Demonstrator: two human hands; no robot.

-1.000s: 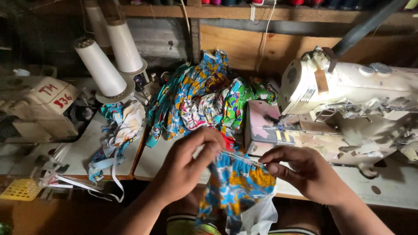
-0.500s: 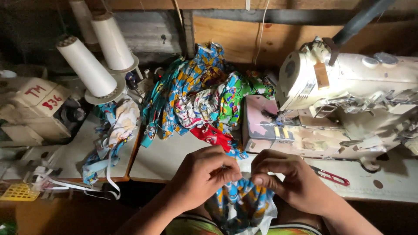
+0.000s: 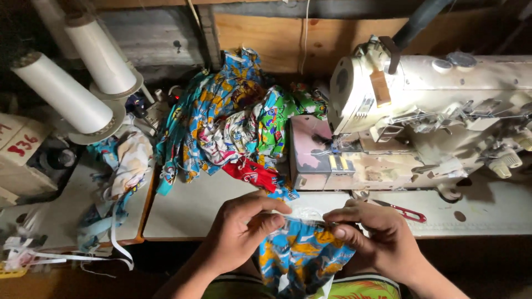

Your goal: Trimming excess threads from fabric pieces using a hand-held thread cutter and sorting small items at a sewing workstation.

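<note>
My left hand (image 3: 241, 230) and my right hand (image 3: 377, 235) pinch the top edge of a small blue and yellow printed fabric piece (image 3: 302, 257), which hangs down between them over my lap at the table's front edge. The fingertips of both hands are close together on the cloth's white band. A cream sewing machine (image 3: 432, 111) stands on the table just behind my right hand. A heap of colourful printed fabric pieces (image 3: 233, 122) lies behind my left hand.
Red-handled thread snips (image 3: 407, 212) lie on the table by my right hand. Two large white thread cones (image 3: 83, 83) stand at the back left. Cloth scraps and white strips (image 3: 119, 177) hang over the left table's edge. A wooden wall runs behind.
My hands have brought the fabric piece lower and closer together, then spread slightly along its top edge. The view has shifted a little down toward the table.
</note>
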